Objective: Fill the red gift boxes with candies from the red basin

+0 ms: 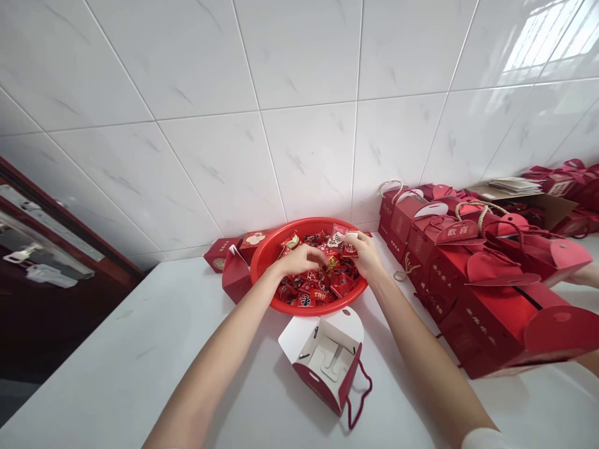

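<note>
At the apparent selection step, the fingers of your right hand [368, 255] pinch a packet [337, 238] over the red basket [267, 251], your left hand [299, 260] curls above wrapped sweets [306, 300], closure indeterminable, and the next move likely requires lifting toward the adjacent open box [322, 388].

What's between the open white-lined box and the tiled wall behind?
The red basket of wrapped packets, with the left hand and right hand over it, as the head view shows.
</note>
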{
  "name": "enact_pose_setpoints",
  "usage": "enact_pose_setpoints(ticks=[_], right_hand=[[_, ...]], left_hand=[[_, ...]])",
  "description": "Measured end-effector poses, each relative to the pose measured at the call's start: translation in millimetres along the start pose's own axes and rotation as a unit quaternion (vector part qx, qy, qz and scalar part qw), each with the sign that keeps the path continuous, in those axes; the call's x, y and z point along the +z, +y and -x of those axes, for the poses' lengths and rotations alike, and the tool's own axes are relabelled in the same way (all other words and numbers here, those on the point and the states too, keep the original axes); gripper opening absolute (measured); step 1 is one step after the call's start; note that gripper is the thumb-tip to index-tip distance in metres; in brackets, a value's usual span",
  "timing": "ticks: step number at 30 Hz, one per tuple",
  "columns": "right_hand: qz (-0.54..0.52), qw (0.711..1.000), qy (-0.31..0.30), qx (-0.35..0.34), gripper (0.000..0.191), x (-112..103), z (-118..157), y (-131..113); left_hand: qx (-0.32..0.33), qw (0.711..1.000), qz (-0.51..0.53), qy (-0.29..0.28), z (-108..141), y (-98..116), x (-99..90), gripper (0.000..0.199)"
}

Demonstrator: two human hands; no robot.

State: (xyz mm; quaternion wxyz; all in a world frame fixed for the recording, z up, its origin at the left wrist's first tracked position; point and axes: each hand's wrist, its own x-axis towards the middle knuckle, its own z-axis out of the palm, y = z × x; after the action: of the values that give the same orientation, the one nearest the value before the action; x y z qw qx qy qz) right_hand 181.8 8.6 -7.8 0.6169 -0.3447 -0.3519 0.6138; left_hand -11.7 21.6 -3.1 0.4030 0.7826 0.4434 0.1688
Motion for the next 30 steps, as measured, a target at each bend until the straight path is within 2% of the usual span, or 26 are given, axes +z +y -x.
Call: enact_pose_setpoints(ticks=[2,4,10,15,17,20,22,24,26,28,30], right_hand=[[-0.007,1.0,0.013,0.022,0.025,0.0,-0.2,-1.3],[-0.011,0.999,0.017,0.047,0.021,-0.4,-0.8,-2.7],[-0.058,0.992,0.005,0.113,0.017,-3.3,-3.7,-8.8],[-0.096,0.985,0.018,0.142,0.013,-8.0,-7.9,-10.5],[-0.101,0.985,0.013,0.138,0.011,-9.2,-9.1,-9.7],[-0.102,0.987,-0.028,0.119,0.01,-9.9,-9.8,-8.0],[-0.103,0.987,-0.046,0.111,0.011,-10.5,-10.4,-7.0],[-0.105,0.987,-0.047,0.114,0.009,-11.7,-11.3,-6.4],[-0.113,0.985,-0.04,0.123,0.007,-12.8,-12.2,-6.3],[-0.125,0.983,-0.029,0.131,0.005,-13.5,-12.7,-6.5],[-0.129,0.982,-0.017,0.133,0.003,-13.6,-12.9,-6.7]], left_hand=[[-0.029,0.995,-0.087,-0.04,-0.2,-0.2,3.7,0.043],[-0.049,0.987,-0.145,-0.057,-0.6,0.8,7.4,0.047],[-0.084,0.969,-0.22,-0.079,-4.0,4.4,12.1,0.036],[-0.083,0.97,-0.228,-0.031,-5.0,1.3,12.9,0.013],[-0.081,0.969,-0.231,0.002,-6.0,-1.6,13.6,0.022],[-0.063,0.971,-0.227,0.038,-8.9,-5.9,14.5,0.033],[-0.037,0.975,-0.214,0.049,-11.6,-7.2,15.3,0.028],[0.003,0.981,-0.185,0.058,-14.4,-7.3,16.6,0.017],[0.042,0.987,-0.14,0.061,-17.3,-6.7,18.3,0.015],[0.052,0.992,-0.099,0.064,-19.8,-6.2,19.5,0.016],[0.043,0.991,-0.079,0.101,-21.6,-6.0,18.9,0.017]])
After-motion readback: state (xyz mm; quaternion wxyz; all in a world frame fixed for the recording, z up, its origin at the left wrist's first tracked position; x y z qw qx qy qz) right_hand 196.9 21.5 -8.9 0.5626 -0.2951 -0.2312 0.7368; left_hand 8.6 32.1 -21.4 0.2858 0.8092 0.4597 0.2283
